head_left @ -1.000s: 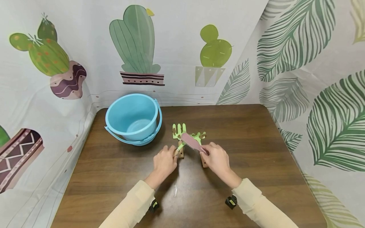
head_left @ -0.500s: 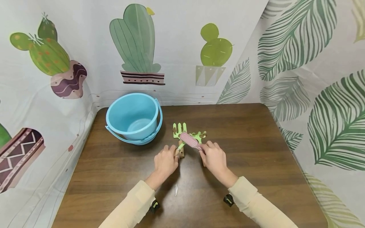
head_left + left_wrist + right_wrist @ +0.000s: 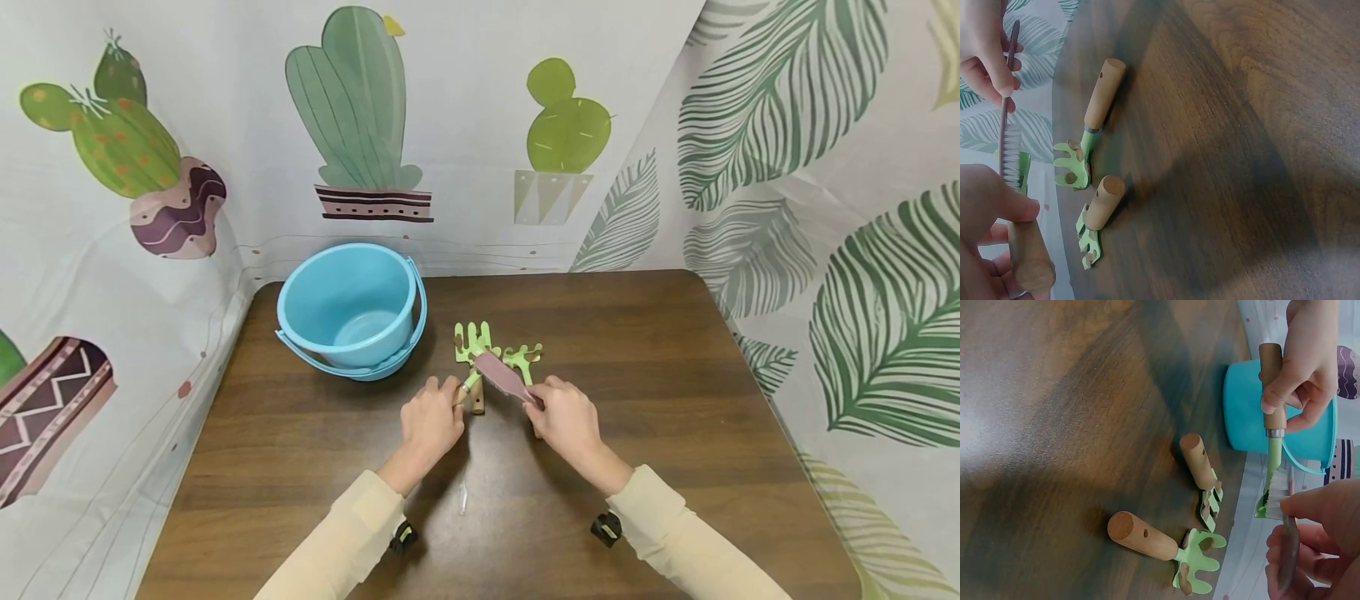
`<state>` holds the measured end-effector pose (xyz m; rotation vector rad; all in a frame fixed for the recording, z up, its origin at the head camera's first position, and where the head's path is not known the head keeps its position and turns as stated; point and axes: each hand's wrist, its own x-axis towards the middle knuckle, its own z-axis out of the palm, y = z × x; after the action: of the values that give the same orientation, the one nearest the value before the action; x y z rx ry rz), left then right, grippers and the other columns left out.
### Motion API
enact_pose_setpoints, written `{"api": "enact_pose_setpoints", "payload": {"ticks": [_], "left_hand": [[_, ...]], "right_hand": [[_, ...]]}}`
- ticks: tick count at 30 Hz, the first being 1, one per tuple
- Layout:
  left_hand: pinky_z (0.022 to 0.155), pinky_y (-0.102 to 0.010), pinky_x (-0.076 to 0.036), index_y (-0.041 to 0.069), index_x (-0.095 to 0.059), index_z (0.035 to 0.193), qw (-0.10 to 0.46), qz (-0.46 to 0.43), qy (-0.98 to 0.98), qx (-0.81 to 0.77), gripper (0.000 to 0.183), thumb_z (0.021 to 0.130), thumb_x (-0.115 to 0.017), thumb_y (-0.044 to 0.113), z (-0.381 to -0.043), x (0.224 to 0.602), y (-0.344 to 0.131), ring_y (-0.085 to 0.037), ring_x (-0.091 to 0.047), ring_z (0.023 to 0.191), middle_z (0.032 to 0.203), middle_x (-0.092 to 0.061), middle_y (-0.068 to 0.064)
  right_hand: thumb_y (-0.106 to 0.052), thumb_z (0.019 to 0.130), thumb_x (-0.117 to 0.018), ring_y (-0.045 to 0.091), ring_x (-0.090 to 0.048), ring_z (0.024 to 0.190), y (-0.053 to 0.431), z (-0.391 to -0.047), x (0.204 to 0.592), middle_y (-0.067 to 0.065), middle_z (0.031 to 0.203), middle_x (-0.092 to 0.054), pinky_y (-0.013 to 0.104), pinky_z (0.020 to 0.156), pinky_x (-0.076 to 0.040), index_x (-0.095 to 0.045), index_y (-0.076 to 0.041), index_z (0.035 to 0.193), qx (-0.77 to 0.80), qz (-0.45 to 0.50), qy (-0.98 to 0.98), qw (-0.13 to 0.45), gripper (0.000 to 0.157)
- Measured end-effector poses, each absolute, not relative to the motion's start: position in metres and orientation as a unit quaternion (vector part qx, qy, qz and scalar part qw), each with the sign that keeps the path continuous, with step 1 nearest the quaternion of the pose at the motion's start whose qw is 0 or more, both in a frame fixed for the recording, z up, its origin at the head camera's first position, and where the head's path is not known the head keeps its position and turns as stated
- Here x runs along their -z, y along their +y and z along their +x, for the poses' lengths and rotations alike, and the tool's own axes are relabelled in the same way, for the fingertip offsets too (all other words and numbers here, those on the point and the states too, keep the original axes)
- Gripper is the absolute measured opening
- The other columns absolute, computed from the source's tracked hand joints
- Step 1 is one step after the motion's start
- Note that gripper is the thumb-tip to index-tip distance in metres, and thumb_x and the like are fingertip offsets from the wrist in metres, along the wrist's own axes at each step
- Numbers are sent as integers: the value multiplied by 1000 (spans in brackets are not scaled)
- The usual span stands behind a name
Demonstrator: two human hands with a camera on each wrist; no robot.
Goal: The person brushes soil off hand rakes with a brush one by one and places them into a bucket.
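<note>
Tabletop extends rightward, bucket near its far-left corner; left hand grips green-headed tool, right hand pinches brush.

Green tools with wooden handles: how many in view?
3: held tool in the left hand; fork nearer the bucket and farther fork, both on the table. Behind the bucket: can't tell.

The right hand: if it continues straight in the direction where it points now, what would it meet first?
Probably the green-headed tool in the left hand: the pink brush, held out ahead of the right hand, has its bristles right at that tool. Whether they touch is unclear.
</note>
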<state>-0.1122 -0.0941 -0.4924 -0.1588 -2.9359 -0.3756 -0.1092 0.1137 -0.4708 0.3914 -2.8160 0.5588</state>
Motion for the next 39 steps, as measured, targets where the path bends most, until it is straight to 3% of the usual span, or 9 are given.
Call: {"api": "enact_pose_setpoints", "payload": {"ticks": [10,19,27,39], "left_hand": [[43,-35,-39,15,-59,95,87,-52,-986,133,27,72,-71,22,-111,494,-94,-21,-54,62,75,-51,-5],[42,-33,-38,16,-59,94,95,-55,-985,130,27,72,-71,23,-111,494,-94,-19,-51,60,74,-50,-4],[43,-33,-38,16,-58,94,85,-60,-986,133,26,72,-71,23,-113,493,-92,-19,-51,60,73,-49,-3],[45,-39,-42,15,-58,91,86,-63,-984,146,24,72,-70,22,-109,488,-87,-24,-57,63,73,-51,-5]], "right_hand": [[-23,73,-74,6,-45,53,121,-105,472,-8,72,-60,27,46,-39,-74,-20,94,-228,110,-964,83,21],[-22,72,-75,6,-41,51,126,-101,471,-9,69,-57,26,43,-34,-75,-21,92,-226,114,-962,101,20],[-22,71,-77,12,-46,55,129,-103,472,-3,70,-59,31,45,-39,-74,-19,90,-202,126,-960,147,19],[-17,72,-75,19,-47,59,118,-111,476,0,72,-54,32,44,-42,-72,-13,90,-149,177,-935,269,18]]}}
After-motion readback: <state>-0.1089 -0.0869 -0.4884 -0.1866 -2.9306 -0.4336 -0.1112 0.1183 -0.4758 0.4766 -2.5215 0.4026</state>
